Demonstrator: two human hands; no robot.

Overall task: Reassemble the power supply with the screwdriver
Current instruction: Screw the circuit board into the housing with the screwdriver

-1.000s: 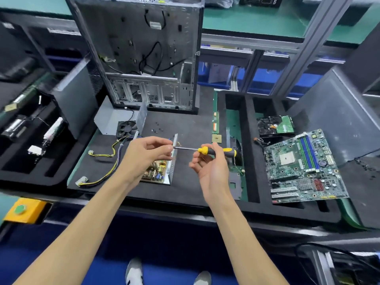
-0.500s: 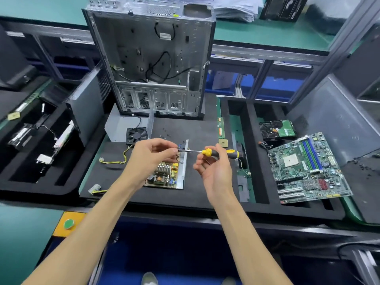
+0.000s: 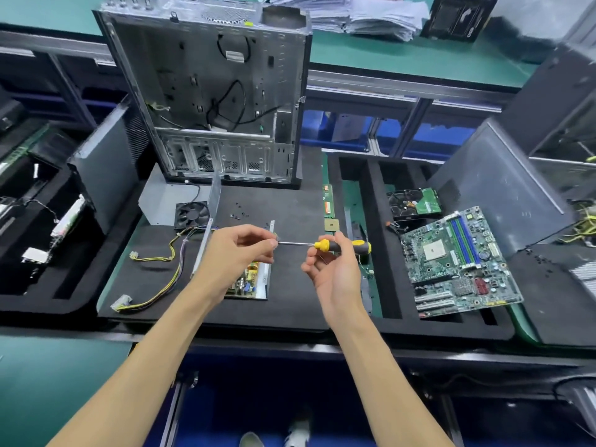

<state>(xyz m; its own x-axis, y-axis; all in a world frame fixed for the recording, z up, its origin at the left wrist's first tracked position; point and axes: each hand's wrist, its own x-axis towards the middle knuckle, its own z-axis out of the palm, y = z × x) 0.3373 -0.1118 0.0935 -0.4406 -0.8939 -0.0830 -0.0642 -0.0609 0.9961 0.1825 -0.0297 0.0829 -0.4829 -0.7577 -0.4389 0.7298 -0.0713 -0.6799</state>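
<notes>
Fingers of right hand [image 3: 335, 269] gripping screwdriver [image 3: 342, 246], left hand [image 3: 233, 253] fingers pinching its tip, no legible writing

**Bare arms, no gloves, light sneakers**

No sleeves showing anywhere, both forearms are bare right up to the frame edge. Left hand [image 3: 237, 253] and right hand [image 3: 335, 269] have nothing on them: no gloves, rings or watch. Down below, pale shoes [image 3: 300, 430] with grey-white toes peek in.

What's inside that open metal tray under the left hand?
A circuit board with yellow and blue parts shows inside the power supply tray. The left hand covers the rest.
</notes>
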